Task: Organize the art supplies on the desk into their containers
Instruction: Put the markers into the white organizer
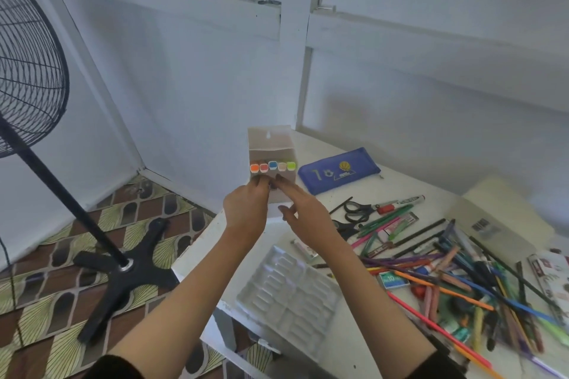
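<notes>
Left hand grips the marker box, right hand seemingly just touching it; the pencil heap lies unsorted.

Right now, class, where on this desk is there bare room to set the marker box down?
Bare desk lies right of the blue pencil case, behind the scissors, and between marker box and clear tray. The pencil pile crowds the right.
</notes>
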